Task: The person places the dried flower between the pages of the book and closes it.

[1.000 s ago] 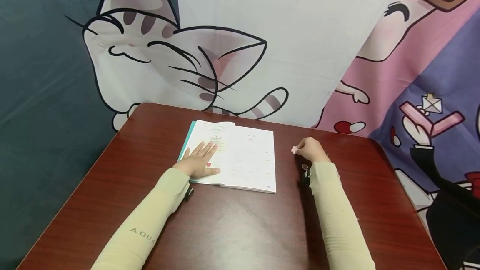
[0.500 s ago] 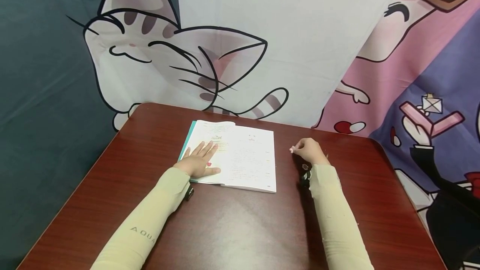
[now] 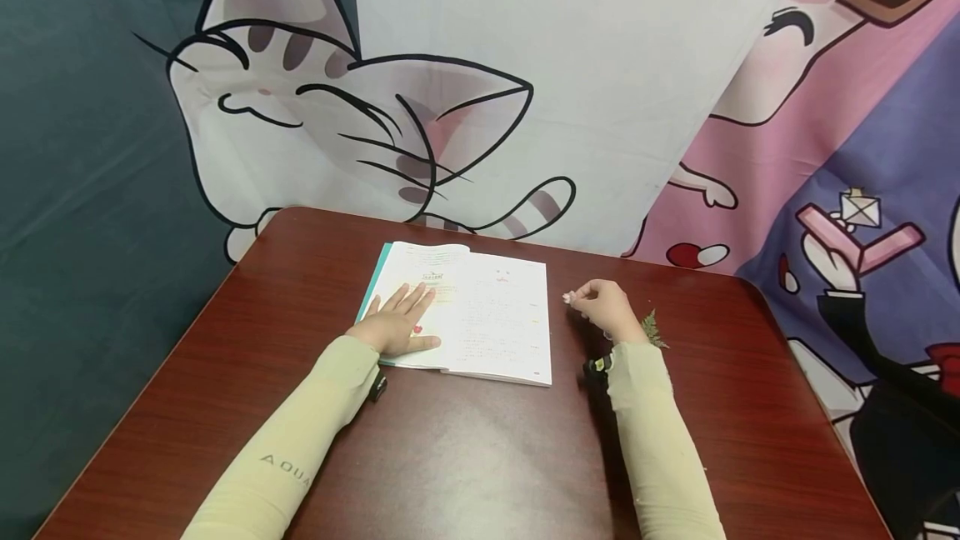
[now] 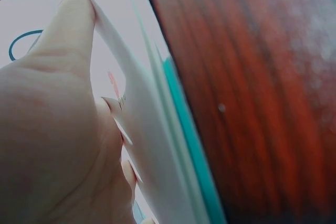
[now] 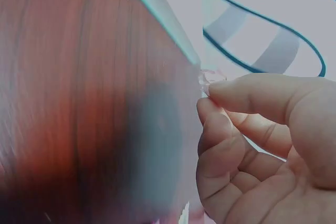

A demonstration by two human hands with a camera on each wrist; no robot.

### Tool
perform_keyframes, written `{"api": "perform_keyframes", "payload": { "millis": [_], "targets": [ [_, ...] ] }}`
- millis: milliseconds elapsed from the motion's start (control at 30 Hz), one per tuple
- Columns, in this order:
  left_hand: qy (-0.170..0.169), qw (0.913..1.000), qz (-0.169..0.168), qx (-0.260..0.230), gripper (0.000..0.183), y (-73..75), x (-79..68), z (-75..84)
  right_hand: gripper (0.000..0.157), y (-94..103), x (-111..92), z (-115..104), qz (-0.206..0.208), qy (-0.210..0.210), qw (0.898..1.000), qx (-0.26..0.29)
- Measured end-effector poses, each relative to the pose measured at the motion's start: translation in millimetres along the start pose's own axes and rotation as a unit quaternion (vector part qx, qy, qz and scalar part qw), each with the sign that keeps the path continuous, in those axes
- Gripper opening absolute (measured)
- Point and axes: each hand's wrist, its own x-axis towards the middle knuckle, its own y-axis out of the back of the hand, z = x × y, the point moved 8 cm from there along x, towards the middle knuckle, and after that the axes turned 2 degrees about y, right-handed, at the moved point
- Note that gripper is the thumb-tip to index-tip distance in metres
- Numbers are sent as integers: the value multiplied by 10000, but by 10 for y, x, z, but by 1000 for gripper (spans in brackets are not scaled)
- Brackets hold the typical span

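An open book (image 3: 504,323) with printed white pages and a teal cover lies on the brown table. My left hand (image 3: 393,330) rests flat on its left page, fingers spread. In the left wrist view, the thumb (image 4: 68,30) and palm lie over the white page. To the right of the book, my right hand (image 3: 611,308) pinches a small pale pink flower (image 3: 568,297) between thumb and fingertips, just off the right page's edge. The right wrist view shows the flower (image 5: 211,76) at the fingertips, partly hidden by them.
A green fern leaf (image 3: 651,329) lies on the table (image 3: 480,457) beside my right wrist, partly covered by it. Behind the table's far edge hangs a cloth printed with a cartoon cat (image 3: 300,123). A black wrist camera (image 3: 597,367) sits under the right sleeve.
My right hand has moved left toward the book with the flower in its fingertips, uncovering more of the fern leaf. The left hand and the book have stayed in place.
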Motion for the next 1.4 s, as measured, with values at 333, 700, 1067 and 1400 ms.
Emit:
{"api": "perform_keyframes", "payload": {
  "millis": [333,700,1067,1400],
  "targets": [
    [26,10000,-27,15,96,-70,53,-63,16,-173,-66,-160,196,166,9973,691],
    [-64,9999,60,-92,99,-72,64,-72,8,-450,-100,-423,176,155,9916,1275],
    [23,10000,-40,84,91,-6,2,-7,7,-715,-60,-729,11,371,9921,1202],
    [8,10000,-78,62,92,-17,7,-10,11,-908,39,-819,-378,396,9943,915]
  ]
}}
